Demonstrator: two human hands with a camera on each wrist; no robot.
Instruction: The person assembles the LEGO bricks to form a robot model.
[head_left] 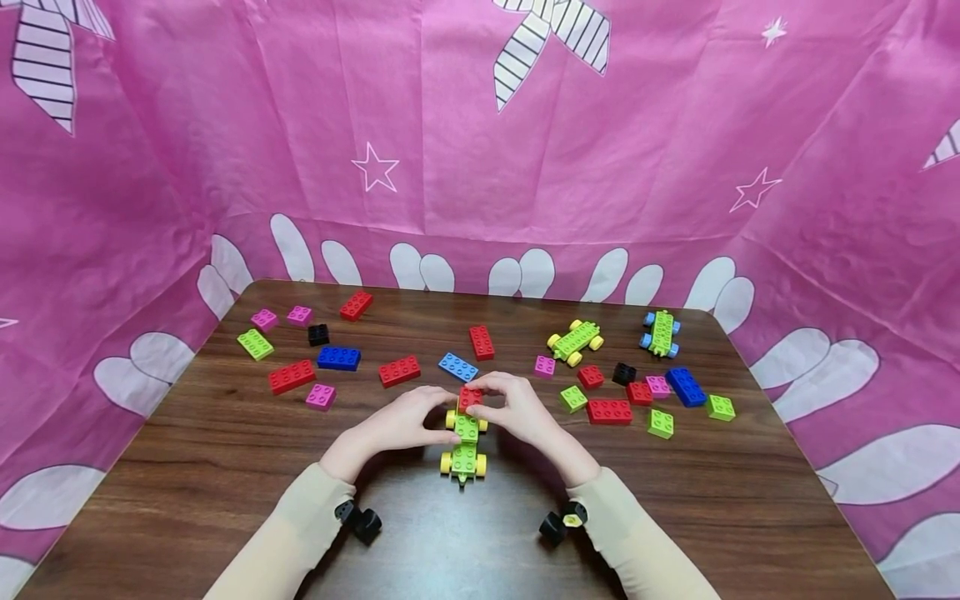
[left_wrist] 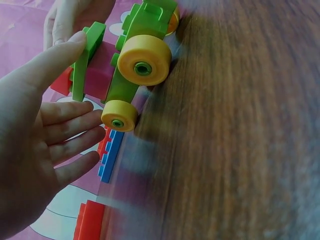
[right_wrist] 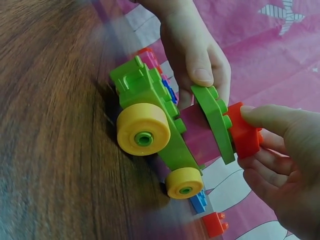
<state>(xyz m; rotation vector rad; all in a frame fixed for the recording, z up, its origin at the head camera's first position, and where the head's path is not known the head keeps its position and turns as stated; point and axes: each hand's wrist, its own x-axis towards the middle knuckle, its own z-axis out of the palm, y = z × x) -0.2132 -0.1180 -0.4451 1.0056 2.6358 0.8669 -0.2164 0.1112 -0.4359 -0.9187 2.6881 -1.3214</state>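
A green toy car base (head_left: 463, 460) with yellow wheels stands on the table in front of the person. On it sits a magenta brick (right_wrist: 199, 131), topped by a thin green piece (right_wrist: 214, 120). The right hand (head_left: 519, 410) pinches a red brick (right_wrist: 243, 131) between thumb and fingers, at the far end of the green piece's studded top. Whether that brick is fully seated cannot be told. Beside the car is the left hand (head_left: 408, 419), its thumb against the green piece's near end and its other fingers extended (left_wrist: 75, 122) alongside.
A light blue brick (head_left: 458, 367) and a red brick (head_left: 482, 342) lie just beyond the hands. Loose bricks, including a dark blue one (head_left: 339, 358), spread left; others, including a red one (head_left: 609, 412), lie right. Two wheeled bases (head_left: 576, 340) stand at back right. Pink cloth (head_left: 465, 167) hangs behind.
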